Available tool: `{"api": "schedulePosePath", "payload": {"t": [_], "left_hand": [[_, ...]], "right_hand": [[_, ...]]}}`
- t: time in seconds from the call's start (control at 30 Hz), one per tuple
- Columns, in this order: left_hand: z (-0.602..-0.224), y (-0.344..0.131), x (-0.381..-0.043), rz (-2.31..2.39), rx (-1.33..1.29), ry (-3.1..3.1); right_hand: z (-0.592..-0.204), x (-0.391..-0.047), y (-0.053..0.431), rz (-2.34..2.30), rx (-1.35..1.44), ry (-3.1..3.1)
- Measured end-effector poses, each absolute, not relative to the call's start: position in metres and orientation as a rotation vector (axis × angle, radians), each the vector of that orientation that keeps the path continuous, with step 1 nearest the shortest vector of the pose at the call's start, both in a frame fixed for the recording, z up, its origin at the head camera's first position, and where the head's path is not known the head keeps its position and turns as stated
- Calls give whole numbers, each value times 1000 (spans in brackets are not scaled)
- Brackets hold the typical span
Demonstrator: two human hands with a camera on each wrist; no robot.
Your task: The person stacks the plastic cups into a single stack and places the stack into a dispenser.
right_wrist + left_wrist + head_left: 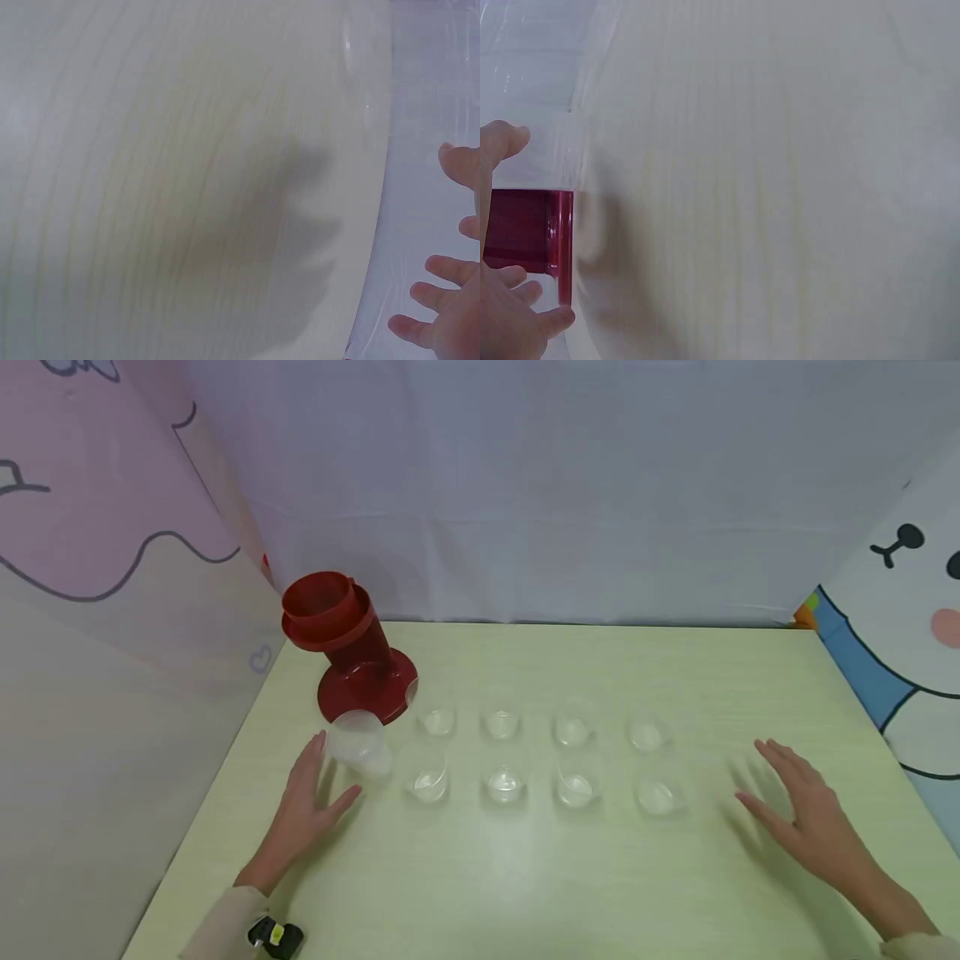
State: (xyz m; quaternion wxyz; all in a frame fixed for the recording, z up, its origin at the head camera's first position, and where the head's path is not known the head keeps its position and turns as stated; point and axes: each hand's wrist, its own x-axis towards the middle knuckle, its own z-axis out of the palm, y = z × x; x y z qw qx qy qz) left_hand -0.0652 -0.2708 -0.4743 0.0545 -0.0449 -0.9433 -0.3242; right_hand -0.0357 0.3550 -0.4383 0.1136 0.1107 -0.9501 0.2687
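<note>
My left hand (303, 818) is held over the table with fingers and thumb spread. Just beyond its fingertips stands a cloudy, see-through plastic cup (360, 743), thicker-looking than the others and leaning in this view. To its right, several clear plastic cups (504, 783) are lined up in a front row and a back row. My right hand (817, 827) hovers at the right of the table, fingers apart, with nothing in it. In the right wrist view the right hand's fingers (435, 296) are spread, and its shadow falls on the tabletop.
A dark red plastic stand (367, 689) with a round base and a wide cup-shaped top is at the back left, close behind the cloudy cup. White and patterned sheets (570, 493) hang behind and beside the pale wood table (510, 885).
</note>
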Motion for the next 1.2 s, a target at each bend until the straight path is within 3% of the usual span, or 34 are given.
{"api": "schedulePosePath", "payload": {"t": [0.7, 1.2], "left_hand": [[-434, -238, -56, -1529, 77, -2570], [-451, -233, -71, -1681, 109, -2456]], "right_hand": [[-420, -26, 330, 1195, 157, -2599], [-420, -28, 310, 1461, 278, -2534]]}}
